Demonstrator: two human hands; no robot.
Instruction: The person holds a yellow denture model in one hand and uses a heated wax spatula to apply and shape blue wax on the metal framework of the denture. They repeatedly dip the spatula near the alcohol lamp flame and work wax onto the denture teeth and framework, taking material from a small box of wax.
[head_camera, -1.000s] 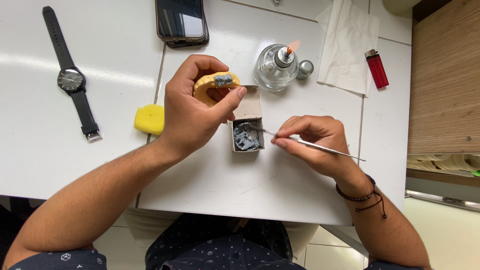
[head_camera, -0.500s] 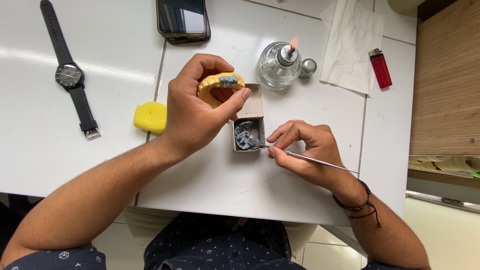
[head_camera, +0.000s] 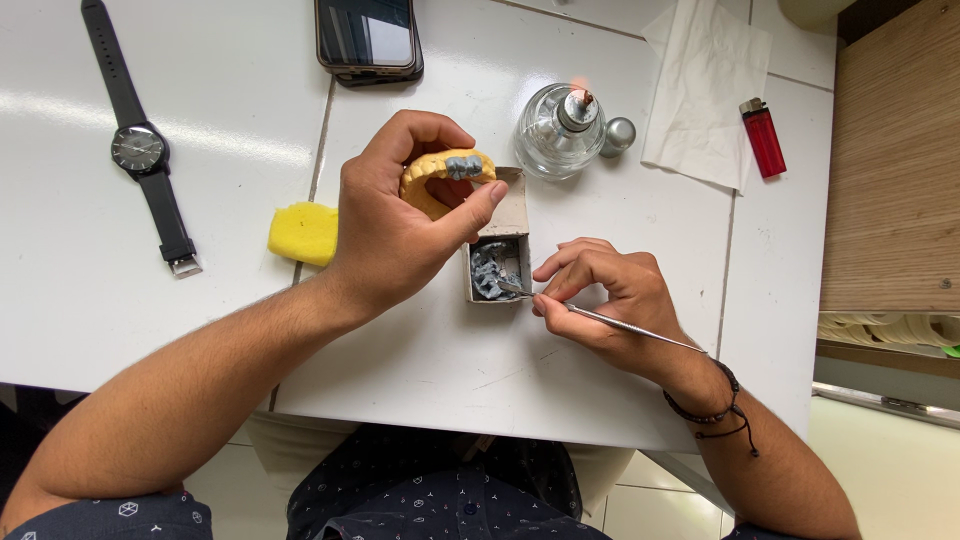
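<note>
The left hand grips a yellow dental cast, fingers curled over its far side and thumb pressed on its right end; the arch of teeth faces up and away, with a grey wax piece set on its far edge. The right hand pinches a thin metal tool between thumb and fingertips. The tool's long axis runs from near right to far left, its handle passing over the wrist and its tip pointing left into a small box. That box is an open white cardboard rectangle just right of the left hand, holding grey wax bits. Beyond it stands a round glass burner, lit, with its metal cap beside it. Farther right lie a white tissue and a red lighter. On the table's left are a yellow sponge and a black watch; a dark phone lies at the far edge.
</note>
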